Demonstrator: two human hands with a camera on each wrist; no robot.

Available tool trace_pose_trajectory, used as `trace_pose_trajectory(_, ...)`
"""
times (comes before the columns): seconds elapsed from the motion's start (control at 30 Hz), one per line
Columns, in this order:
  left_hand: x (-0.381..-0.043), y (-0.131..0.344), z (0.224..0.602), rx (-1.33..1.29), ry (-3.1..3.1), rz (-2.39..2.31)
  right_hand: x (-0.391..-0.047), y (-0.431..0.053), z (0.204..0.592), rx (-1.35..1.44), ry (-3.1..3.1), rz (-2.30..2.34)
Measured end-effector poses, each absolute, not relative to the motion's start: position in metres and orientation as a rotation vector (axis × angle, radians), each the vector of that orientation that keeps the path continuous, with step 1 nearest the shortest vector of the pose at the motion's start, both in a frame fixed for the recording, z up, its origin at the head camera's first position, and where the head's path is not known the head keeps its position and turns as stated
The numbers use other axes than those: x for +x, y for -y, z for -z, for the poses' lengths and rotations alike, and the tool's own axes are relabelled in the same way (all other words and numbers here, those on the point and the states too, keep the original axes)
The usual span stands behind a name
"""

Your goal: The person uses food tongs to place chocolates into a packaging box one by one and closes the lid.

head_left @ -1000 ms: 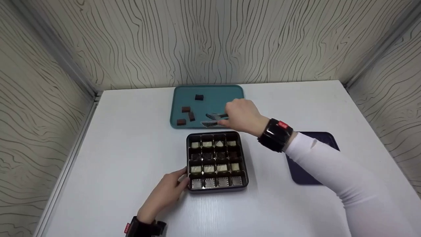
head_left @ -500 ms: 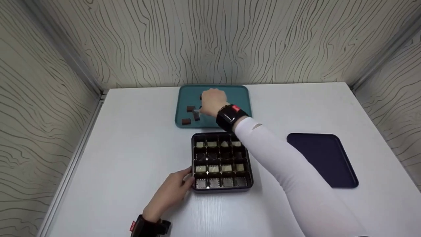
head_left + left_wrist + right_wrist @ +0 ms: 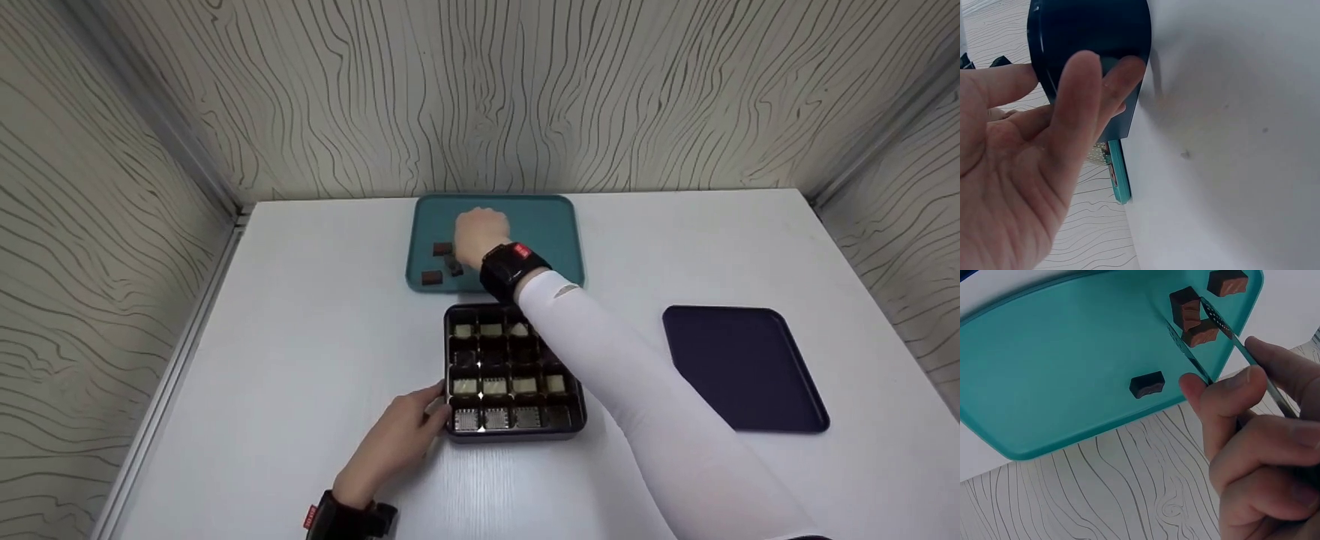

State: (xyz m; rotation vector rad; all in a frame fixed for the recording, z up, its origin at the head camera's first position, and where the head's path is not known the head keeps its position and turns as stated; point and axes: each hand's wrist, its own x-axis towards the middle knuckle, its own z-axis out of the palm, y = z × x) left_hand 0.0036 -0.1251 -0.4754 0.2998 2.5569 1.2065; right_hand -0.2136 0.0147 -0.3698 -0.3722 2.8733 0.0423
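Note:
My right hand (image 3: 481, 236) holds a pair of metal tongs (image 3: 1224, 326) with perforated tips over the teal tray (image 3: 544, 225). In the right wrist view the tips are parted, on either side of a brown chocolate (image 3: 1185, 308). A second chocolate (image 3: 1200, 333) lies against it, and a third (image 3: 1227, 282) sits near the tray's edge. One darker chocolate (image 3: 1147, 384) lies apart; the hand hides it in the head view. My left hand (image 3: 397, 435) rests its fairly straight fingers against the left wall of a divided chocolate box (image 3: 1089, 34), thumb at the rim.
White and dark chocolates (image 3: 493, 386) sit in the box compartments; my right forearm covers part of the box. A dark blue lid or tray (image 3: 750, 367) lies at the right. Patterned panels (image 3: 525, 97) enclose the white table (image 3: 315, 300) at the back and sides.
My right hand has moved left with the tongs, from the tray's right side to over the chocolates. My left hand has stayed at the box. The head view has shifted slightly.

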Motion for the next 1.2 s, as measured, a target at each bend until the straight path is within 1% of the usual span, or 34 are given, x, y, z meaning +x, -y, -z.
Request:
trace_pose_trajectory(0.3, 0.003, 0.125, 0.476, 0.291, -2.558, -1.207, -0.212, -0.010, 0.374, -0.374, -2.859, -0.061)
trace_pose_trajectory(0.6, 0.004, 0.125, 0.476, 0.286, -2.555, -1.214, -0.217, -0.011, 0.380, -0.386, -2.872, -0.045)
trace_pose_trajectory(1.0, 0.005, 0.133, 0.481, 0.264, -2.455, -1.312, -0.211, -0.055, 0.360, -0.501, -2.878, 0.122)
trace_pose_trajectory(1.2, 0.005, 0.130, 0.481, 0.272, -2.434, -1.306, -0.207, -0.065, 0.364, -0.536, -2.870, 0.078)
